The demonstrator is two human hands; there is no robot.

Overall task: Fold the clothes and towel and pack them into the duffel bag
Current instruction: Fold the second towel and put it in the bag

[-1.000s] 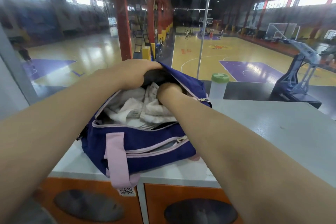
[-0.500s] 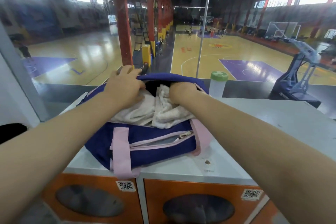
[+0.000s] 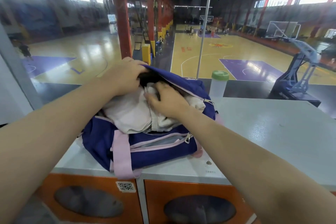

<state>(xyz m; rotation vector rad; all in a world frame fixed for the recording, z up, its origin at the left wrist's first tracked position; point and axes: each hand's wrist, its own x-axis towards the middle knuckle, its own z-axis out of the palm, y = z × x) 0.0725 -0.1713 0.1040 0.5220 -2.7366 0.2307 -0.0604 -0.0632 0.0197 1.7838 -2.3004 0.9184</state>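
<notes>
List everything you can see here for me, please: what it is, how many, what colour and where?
duffel bag: one, navy with pink straps and trim, open on the grey locker top.
folded clothes: a bundle, white and cream, bulging out of the bag's opening; count unclear.
dark item: one, black, deep in the bag under its lifted flap.
bottle: one, clear with green lid, behind the bag to the right.
locker top: one, grey, under the bag.
locker doors: two, orange with dark oval windows, below the top.
QR sticker: one, white, on the left door.
left hand: holds up the bag's flap.
right hand: fingers pressing on the clothes.
</notes>
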